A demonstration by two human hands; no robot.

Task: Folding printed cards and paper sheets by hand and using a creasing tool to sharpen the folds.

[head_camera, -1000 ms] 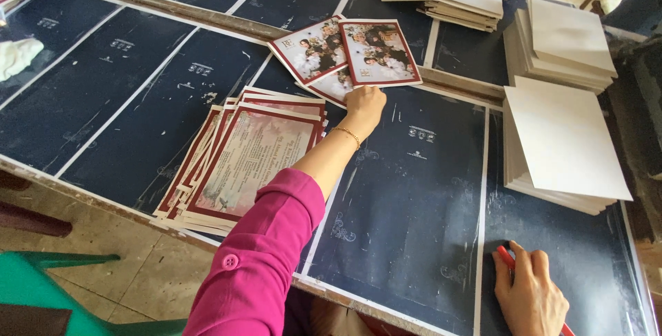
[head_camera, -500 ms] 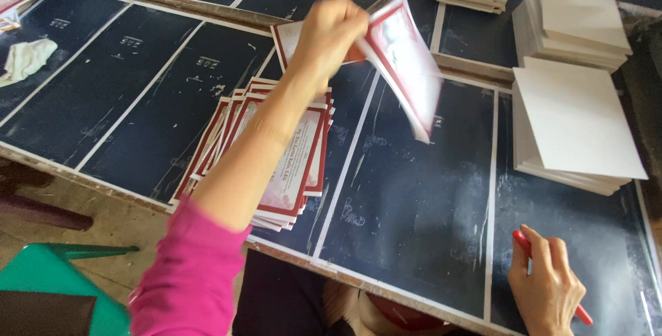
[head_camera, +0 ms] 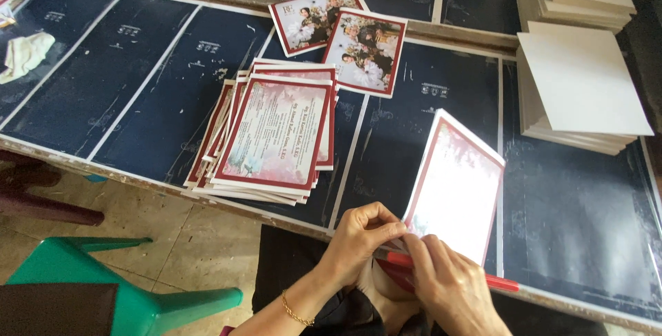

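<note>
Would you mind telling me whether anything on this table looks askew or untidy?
The stack of red-bordered cards is fanned out unevenly, its lower cards splayed left. The two photo cards overlap at different angles. A crumpled cloth lies at the far left. Nothing looks damaged.

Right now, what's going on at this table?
A person holds a red-bordered card tilted up at the table's near edge, both hands at its lower corner. The left hand pinches the corner; the right hand does too, with a red tool under it. A fanned pile of cards lies to the left, photo prints behind, blank boards at right.
</note>
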